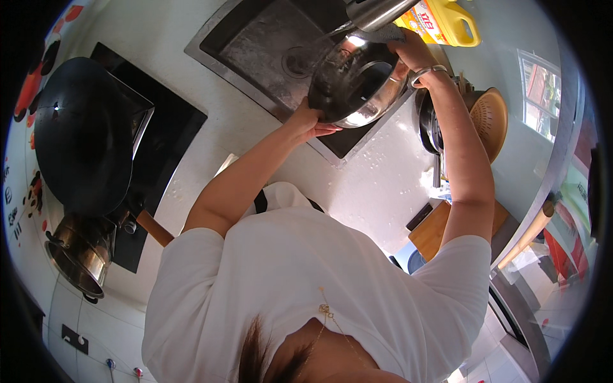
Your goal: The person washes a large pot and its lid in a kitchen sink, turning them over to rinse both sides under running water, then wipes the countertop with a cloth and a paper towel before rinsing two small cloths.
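Observation:
A shiny stainless steel basin (357, 81) is held tilted over the dark sink (249, 38), its hollow turned to the left. My left hand (309, 122) grips the basin's near rim, with the fingers spread under its outer side. At the far rim my right hand (414, 52) holds a grey cloth (383, 34) against the metal; some of its fingers are hidden behind the basin. Just beyond the cloth is a metal faucet (378, 13), and a thin stream of water seems to run from it beside the rim.
A yellow detergent jug (443, 24) stands behind my right hand. Right of the sink are a tan colander (491, 119), a dark-handled pan (437, 170) and a wooden cutting board (431, 230). On the left, a black wok (84, 134) and a steel pot (81, 253) stand by the cooktop (177, 119).

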The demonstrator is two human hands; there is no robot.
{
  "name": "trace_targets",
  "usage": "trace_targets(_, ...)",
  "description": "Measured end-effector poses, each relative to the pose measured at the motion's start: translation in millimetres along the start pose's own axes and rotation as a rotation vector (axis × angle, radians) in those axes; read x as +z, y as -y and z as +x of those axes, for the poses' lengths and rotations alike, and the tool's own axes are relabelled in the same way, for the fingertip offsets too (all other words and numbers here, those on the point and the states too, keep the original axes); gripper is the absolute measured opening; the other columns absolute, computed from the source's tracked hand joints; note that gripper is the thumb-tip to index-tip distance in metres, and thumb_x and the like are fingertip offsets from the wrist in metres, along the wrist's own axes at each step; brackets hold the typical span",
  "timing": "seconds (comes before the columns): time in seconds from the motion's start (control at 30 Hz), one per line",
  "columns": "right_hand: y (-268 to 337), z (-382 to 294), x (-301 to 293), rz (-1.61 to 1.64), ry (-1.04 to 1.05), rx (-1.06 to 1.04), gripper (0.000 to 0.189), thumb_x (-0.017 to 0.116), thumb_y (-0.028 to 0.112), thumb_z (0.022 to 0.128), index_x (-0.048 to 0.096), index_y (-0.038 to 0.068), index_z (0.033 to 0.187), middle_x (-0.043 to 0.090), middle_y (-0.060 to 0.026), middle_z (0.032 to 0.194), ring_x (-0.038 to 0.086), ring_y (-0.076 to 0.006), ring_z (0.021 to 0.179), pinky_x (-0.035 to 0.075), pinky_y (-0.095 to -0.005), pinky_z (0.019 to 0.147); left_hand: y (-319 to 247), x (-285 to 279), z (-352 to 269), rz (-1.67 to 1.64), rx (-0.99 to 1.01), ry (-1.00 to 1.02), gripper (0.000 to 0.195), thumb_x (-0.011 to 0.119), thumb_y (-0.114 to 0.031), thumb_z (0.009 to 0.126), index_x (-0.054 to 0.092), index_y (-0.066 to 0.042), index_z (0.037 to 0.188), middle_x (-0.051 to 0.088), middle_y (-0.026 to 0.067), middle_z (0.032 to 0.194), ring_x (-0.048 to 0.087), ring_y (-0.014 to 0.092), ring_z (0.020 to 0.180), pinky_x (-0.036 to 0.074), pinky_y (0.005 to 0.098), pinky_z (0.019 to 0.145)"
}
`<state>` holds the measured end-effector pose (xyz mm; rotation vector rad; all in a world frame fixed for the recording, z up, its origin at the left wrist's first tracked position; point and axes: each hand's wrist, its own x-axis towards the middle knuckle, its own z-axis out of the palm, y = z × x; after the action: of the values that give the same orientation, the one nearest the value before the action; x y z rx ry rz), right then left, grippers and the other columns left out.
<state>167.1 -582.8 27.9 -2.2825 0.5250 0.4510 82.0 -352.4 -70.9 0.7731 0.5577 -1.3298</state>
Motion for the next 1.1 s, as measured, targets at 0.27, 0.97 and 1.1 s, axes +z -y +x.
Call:
trace_targets(0.27, 4.0, -8.3, -1.0, -0.133, -0.128, -0.157, 0.037, 0.056, 0.028, 0.076, 0.056, -0.002, 0.098, 0.062, -0.0149, 0.081, 0.059, -0.0231, 0.072, 0.045, -0.0309, 0.068, 12.8, -2.9, 3.5, -0.085, -0.317, 0.304, 0.030, 0.036, -0.011, 0.090, 0.042, 0.009, 0.111, 0.053, 0.0266, 0.104, 0.057, 0.030, 0.096, 0.050, 0.0353, 0.083)
trace_targets(0.97, -59.5, -46.6, -3.0, 0.883, -0.241, 0.212, 0.028, 0.054, 0.031, 0.083, 0.057, 0.003, 0.085, 0.057, -0.0030, 0.067, 0.053, -0.0088, 0.055, 0.041, -0.0217, 0.045, -59.4, 22.0, -67.0, 0.579, 0.718, -0.031, 0.039, 0.052, -0.037, 0.085, 0.050, -0.006, 0.061, 0.045, -0.0033, 0.054, 0.041, 0.005, 0.051, 0.032, 0.0215, 0.049)
trace_targets(1.1, -68.7, -43.9, 8.2, 0.861, -0.381, 0.132, 0.019, 0.050, 0.023, 0.085, 0.057, 0.006, 0.086, 0.057, -0.0070, 0.071, 0.055, -0.0106, 0.057, 0.043, -0.0245, 0.045, -65.3, 28.4, -77.6, 0.502, 0.709, -0.092, 0.037, 0.056, -0.032, 0.084, 0.047, -0.006, 0.059, 0.043, -0.0031, 0.051, 0.038, 0.005, 0.045, 0.028, 0.0210, 0.042)
